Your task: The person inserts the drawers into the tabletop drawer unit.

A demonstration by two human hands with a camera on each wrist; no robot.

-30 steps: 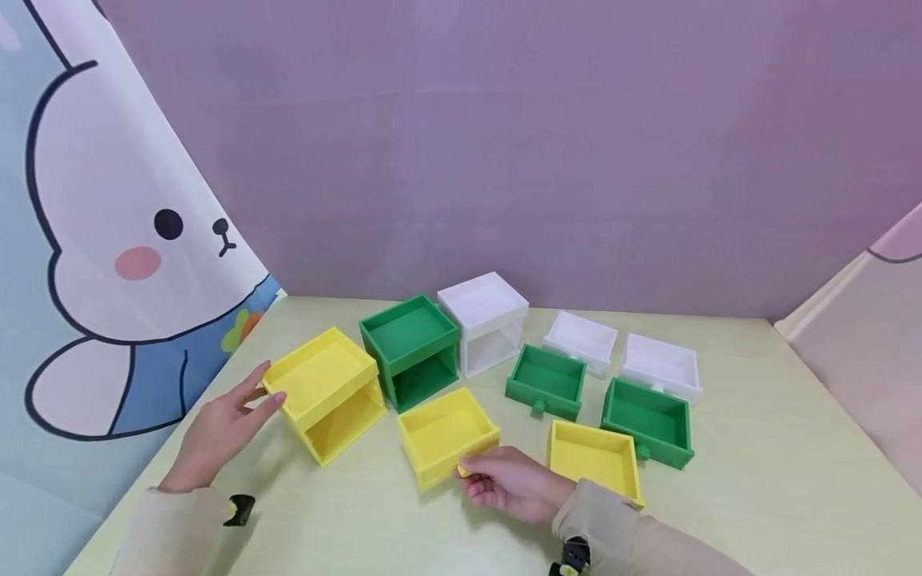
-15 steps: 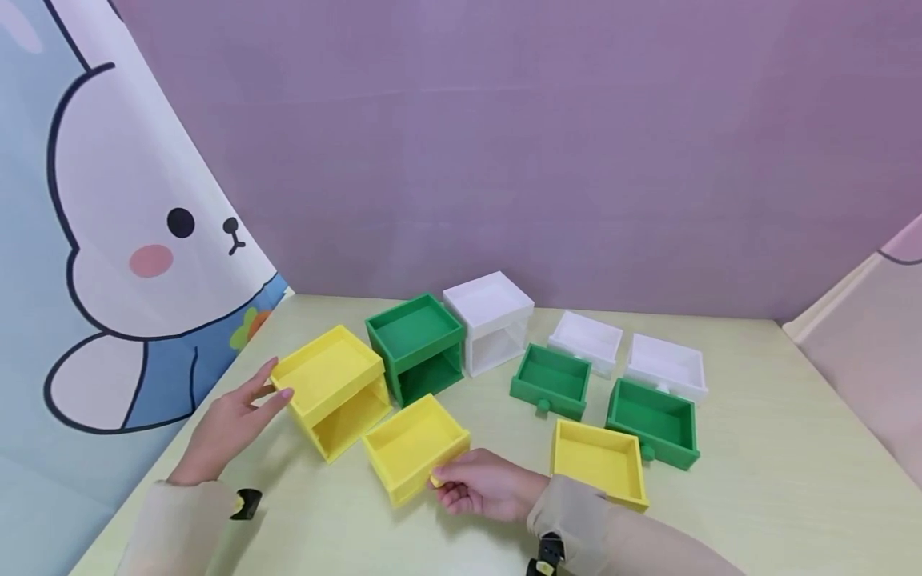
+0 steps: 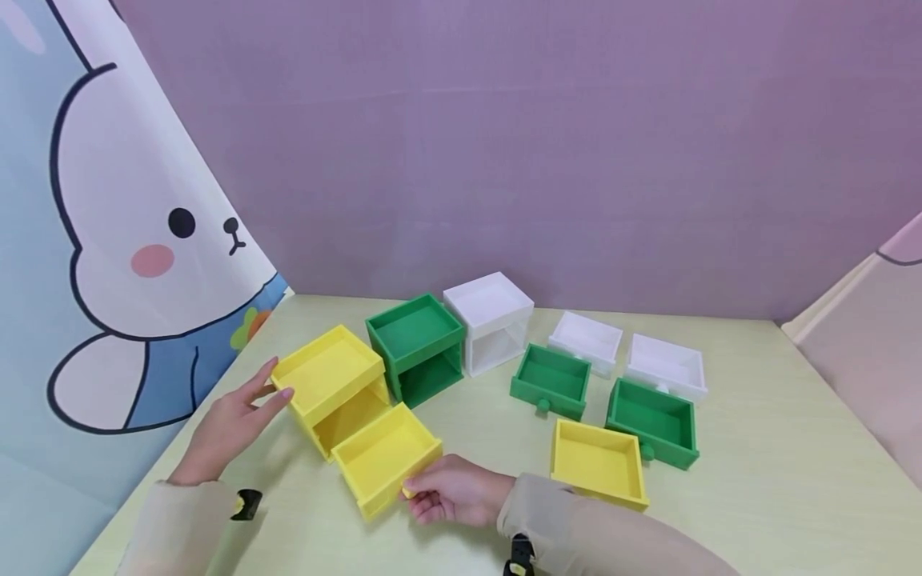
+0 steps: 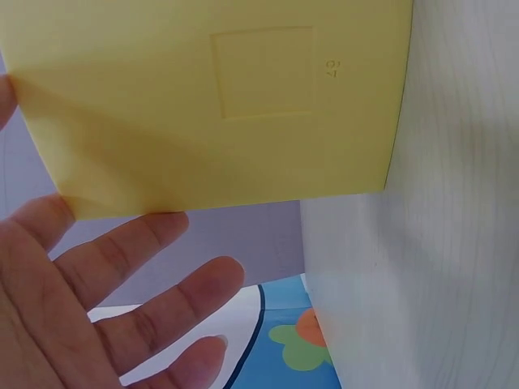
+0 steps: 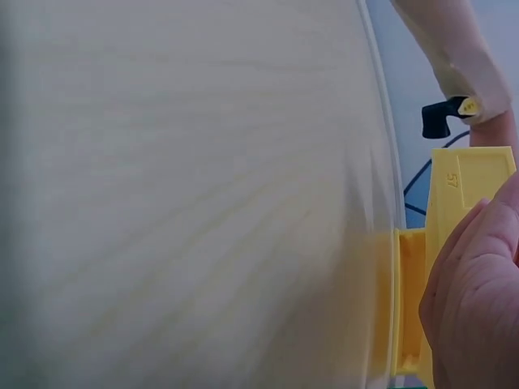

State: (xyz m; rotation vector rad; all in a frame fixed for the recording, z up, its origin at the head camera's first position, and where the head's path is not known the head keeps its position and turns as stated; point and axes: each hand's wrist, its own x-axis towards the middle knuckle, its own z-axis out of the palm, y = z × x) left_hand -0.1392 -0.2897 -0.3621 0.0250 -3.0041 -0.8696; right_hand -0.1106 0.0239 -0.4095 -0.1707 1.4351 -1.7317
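On the left of the head view stands a yellow drawer cabinet [image 3: 327, 370] with an open front. My left hand [image 3: 225, 432] holds its near left side between thumb and fingers; the left wrist view shows fingertips [image 4: 166, 223] along the edge of a flat yellow panel [image 4: 162, 121]. My right hand [image 3: 461, 490] pinches the small knob [image 3: 408, 493] of a yellow drawer [image 3: 389, 450]. This drawer is slightly tilted, its back end close to the cabinet's opening. Whether the two touch is unclear. The right wrist view shows the hand [image 5: 478, 292] partly covering the yellow drawer [image 5: 478, 174].
Behind stand a green cabinet [image 3: 415, 328] and a white cabinet [image 3: 490, 302], both open-fronted. To the right lie a second yellow drawer [image 3: 599, 460], two green drawers [image 3: 551, 376] and two white drawers [image 3: 666, 360]. The pale table [image 3: 756, 448] ends at a purple backdrop [image 3: 576, 160].
My right hand has carried the yellow drawer left and toward me, up to the cabinet's front. The left hand stays on the yellow cabinet; the view has shifted slightly.
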